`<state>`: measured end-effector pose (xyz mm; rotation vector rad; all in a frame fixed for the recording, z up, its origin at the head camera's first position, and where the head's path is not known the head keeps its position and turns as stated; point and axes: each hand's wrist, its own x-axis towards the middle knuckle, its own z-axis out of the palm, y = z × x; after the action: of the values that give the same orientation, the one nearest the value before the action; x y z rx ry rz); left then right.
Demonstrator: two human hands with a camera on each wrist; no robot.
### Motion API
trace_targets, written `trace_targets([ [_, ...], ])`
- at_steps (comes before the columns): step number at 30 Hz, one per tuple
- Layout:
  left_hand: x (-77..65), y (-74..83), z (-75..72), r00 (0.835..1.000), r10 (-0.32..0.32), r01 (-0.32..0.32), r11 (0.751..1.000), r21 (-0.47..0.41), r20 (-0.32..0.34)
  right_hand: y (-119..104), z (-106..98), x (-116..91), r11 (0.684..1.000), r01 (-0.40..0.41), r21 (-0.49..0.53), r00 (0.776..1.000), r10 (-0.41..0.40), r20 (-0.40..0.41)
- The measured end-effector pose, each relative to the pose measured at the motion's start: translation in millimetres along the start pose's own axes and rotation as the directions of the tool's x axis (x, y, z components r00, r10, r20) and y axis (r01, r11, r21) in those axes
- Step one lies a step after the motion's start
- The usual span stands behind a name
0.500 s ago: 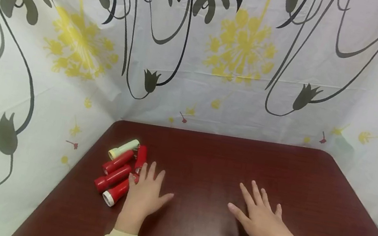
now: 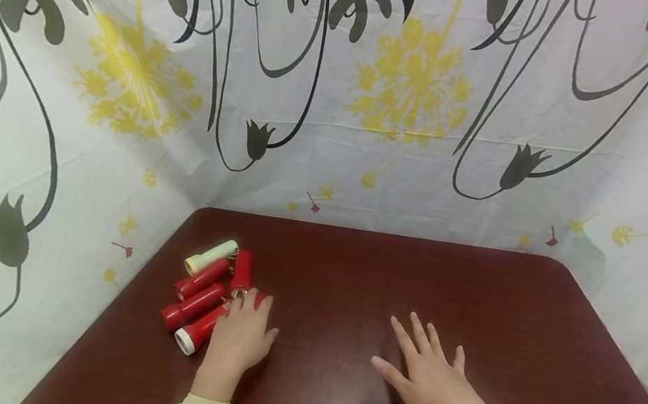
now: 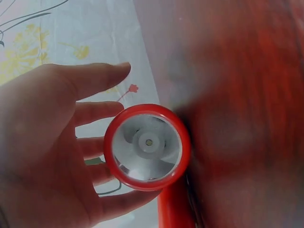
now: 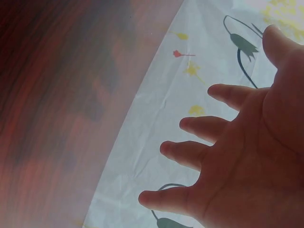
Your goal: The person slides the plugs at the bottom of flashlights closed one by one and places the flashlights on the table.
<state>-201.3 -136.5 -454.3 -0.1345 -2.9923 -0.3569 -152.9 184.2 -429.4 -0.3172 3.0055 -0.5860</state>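
Several flashlights lie in a cluster at the table's left side. My left hand (image 2: 239, 333) is over the cluster's right edge, its fingers by a red flashlight (image 3: 186, 147) whose reflector end faces the left wrist camera. This flashlight hides some fingertips, and the thumb stands apart from it. Beside the hand is a red flashlight with a white rim (image 2: 198, 332). Farther off lie two plain red flashlights (image 2: 193, 306), a short red one (image 2: 242, 272) and a pale green one (image 2: 212, 256). With its fingers spread, my right hand (image 2: 439, 391) hovers above the table, holding nothing.
The dark red-brown table (image 2: 364, 272) has rounded far corners. A white sheet (image 2: 327, 103) printed with flowers hangs behind it and along both sides.
The left hand's spread fingers have drawn closer together and bent down over the flashlights, and red now shows beside its fingertips. My right hand has shifted slightly left.
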Motion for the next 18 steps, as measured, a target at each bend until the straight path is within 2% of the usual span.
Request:
trace_targets([
  [11,3.7,-1.9,3.2,0.999,-0.020,0.021,0.999,-0.032,0.036,-1.0,-0.3,0.1,1.000,-0.004,-0.013,1.000,0.005,0.014],
  [18,8.0,-1.2,3.1,0.998,-0.053,0.054,0.996,-0.074,0.020,0.5,-3.7,1.2,1.000,0.001,0.003,1.000,-0.001,0.011],
])
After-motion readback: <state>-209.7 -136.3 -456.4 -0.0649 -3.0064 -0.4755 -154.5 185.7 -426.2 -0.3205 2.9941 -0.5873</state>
